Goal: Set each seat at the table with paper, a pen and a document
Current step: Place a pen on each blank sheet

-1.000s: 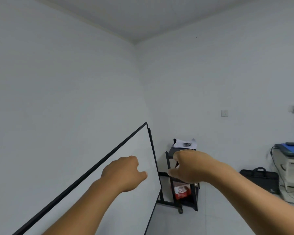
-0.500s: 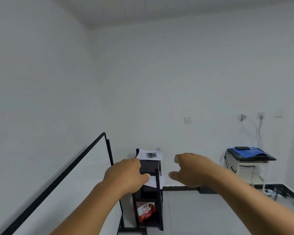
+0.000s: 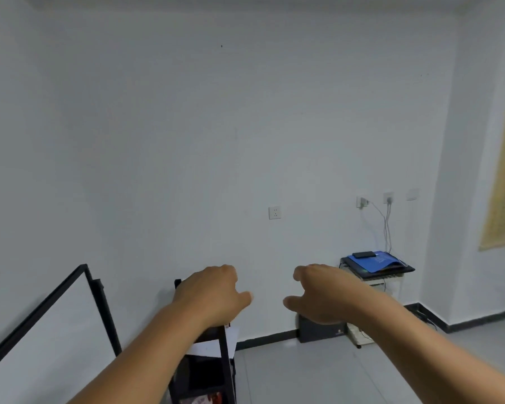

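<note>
Both hands hover outstretched, grasping nothing: left hand (image 3: 213, 295) and right hand (image 3: 318, 295) each in a loose, released grip. White paper (image 3: 216, 344) lies on the black shelf rack (image 3: 226, 363), apparently just behind the left forearm.

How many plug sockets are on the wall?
3: one empty socket mid-wall, and two with plugs in, a left one and a right one, above the small stand. A white plate beside them looks like a switch.

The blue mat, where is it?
In the head view, the blue mat lies at right on a small stand against the wall, below two plugged sockets.
</note>
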